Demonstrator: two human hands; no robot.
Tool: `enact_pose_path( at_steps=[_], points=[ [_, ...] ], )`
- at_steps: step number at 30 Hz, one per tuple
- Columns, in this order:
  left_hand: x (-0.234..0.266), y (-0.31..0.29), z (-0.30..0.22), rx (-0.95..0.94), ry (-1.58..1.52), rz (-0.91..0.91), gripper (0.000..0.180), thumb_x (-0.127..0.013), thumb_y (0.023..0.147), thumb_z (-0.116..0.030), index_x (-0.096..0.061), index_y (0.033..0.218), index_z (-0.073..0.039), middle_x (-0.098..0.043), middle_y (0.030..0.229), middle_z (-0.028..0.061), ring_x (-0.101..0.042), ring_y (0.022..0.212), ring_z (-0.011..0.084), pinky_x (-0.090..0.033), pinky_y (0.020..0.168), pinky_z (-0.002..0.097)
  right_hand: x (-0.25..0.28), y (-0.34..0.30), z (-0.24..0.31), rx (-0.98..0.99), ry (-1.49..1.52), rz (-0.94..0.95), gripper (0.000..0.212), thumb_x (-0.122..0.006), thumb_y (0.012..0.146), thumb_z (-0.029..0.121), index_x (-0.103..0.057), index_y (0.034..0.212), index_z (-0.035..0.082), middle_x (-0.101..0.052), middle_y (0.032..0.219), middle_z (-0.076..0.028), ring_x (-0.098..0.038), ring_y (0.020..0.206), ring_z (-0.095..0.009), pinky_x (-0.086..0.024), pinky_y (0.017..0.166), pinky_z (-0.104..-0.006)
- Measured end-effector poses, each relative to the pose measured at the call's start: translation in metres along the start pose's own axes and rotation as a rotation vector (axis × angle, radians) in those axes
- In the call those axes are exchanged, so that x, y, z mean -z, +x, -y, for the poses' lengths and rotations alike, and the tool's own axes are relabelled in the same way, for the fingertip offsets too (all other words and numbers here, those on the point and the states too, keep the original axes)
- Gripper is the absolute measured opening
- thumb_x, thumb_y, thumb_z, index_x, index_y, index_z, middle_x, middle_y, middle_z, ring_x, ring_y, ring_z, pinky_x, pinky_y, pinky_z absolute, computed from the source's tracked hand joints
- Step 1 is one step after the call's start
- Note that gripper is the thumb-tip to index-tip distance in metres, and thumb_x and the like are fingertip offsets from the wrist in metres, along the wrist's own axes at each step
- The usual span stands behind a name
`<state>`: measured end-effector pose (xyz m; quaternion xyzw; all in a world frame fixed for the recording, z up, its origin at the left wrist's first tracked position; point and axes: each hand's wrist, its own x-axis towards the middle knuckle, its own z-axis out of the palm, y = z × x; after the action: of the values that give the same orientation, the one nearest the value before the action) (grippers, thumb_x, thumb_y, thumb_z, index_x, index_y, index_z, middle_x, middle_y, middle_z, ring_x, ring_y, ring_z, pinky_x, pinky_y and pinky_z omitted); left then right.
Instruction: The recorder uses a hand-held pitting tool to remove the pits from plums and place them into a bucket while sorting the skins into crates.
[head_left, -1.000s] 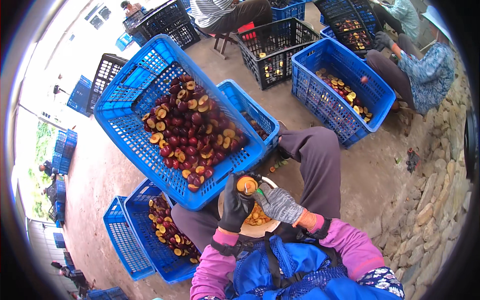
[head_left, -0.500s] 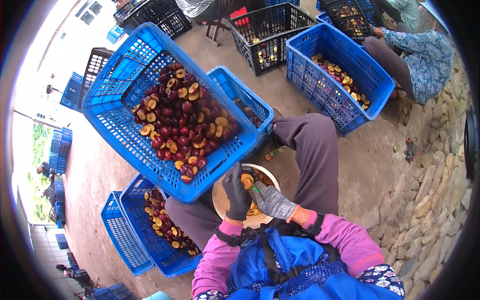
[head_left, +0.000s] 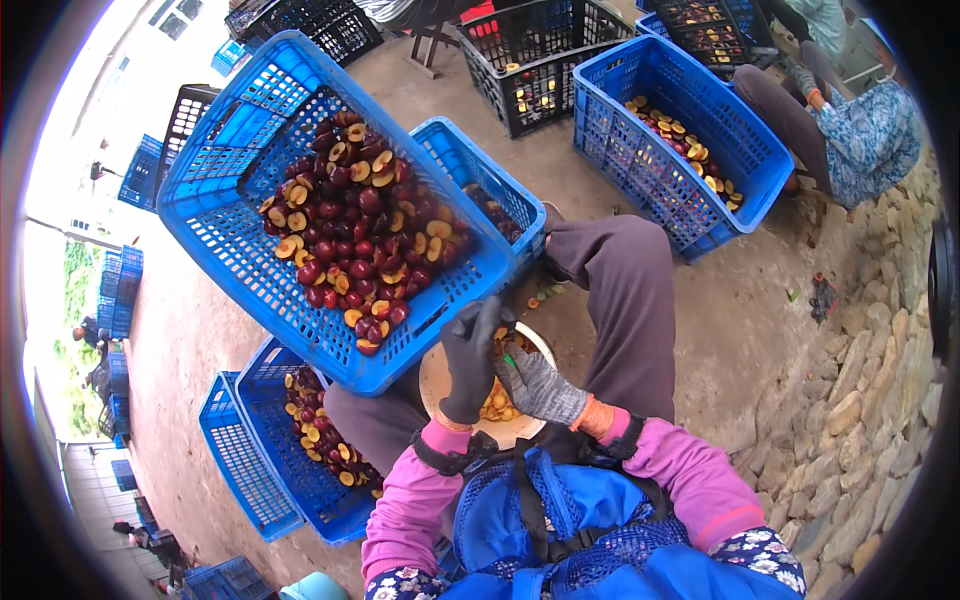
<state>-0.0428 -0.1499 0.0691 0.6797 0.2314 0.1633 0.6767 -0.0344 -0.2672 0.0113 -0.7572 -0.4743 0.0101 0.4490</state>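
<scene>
My left hand [head_left: 470, 360], in a black glove, is curled just past the near corner of the tilted blue crate [head_left: 400, 372]. Its fingers are bent, and what they hold, if anything, is hidden. My right hand [head_left: 545, 386], in a grey knit glove, closes around a small green-handled tool [head_left: 508, 359]; its working end cannot be made out. Both hands are close together over a white bowl [head_left: 536, 338] between my knees, with yellowish and brown fruit pieces [head_left: 498, 403] in it. Dark red plums [head_left: 345, 230], many halved with yellow flesh, fill the crate's lower part.
Another blue crate of halved plums [head_left: 325, 430] stands at my left. Behind the tilted crate sits a further blue crate [head_left: 440, 135]. To the right are a large blue crate [head_left: 660, 195], a black crate [head_left: 510, 95], a seated person [head_left: 865, 140] and a stone edging [head_left: 850, 410].
My left hand has shifted slightly up toward the crate corner. The plum piece with yellow flesh between my hands no longer shows. The seated person's arm at right has moved down from the black crate.
</scene>
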Motion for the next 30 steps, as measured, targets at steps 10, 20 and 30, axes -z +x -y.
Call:
enact_pose_path(
  at_steps=[10, 20, 30],
  points=[
    [0.013, 0.008, -0.021, -0.039, 0.133, 0.440, 0.037, -0.044, 0.092, -0.022, -0.057, 0.068, 0.003, -0.057, 0.065, 0.0083, -0.054, 0.061, 0.0143, -0.042, 0.059, 0.0274, 0.014, -0.006, 0.003, 0.076, 0.116, 0.230, 0.035, -0.052, 0.078, 0.009, -0.052, 0.111, -0.004, -0.052, 0.108, -0.022, -0.051, 0.097, -0.037, -0.043, 0.082, -0.0428],
    [0.015, 0.010, 0.024, 0.169, -0.701, 0.100, 0.042, -0.042, 0.093, -0.041, -0.051, 0.077, -0.002, -0.054, 0.079, 0.0105, -0.053, 0.072, 0.0191, -0.045, 0.064, 0.0309, 0.039, 0.009, -0.015, 0.667, -0.393, 0.353, 0.042, -0.058, 0.072, 0.017, -0.056, 0.109, -0.003, -0.054, 0.111, -0.018, -0.055, 0.101, -0.030, -0.046, 0.086, -0.0357],
    [0.198, -0.036, -0.019, 0.184, 0.098, -0.209, 0.026, -0.050, 0.090, -0.023, -0.060, 0.085, 0.001, -0.061, 0.086, 0.0124, -0.057, 0.082, 0.0151, -0.047, 0.064, 0.0262, 0.003, 0.019, 0.006, -0.082, 0.324, 0.751, 0.032, -0.044, 0.089, 0.032, -0.059, 0.102, 0.007, -0.061, 0.075, -0.020, -0.060, 0.068, -0.036, -0.045, 0.062, -0.0458]
  ],
)
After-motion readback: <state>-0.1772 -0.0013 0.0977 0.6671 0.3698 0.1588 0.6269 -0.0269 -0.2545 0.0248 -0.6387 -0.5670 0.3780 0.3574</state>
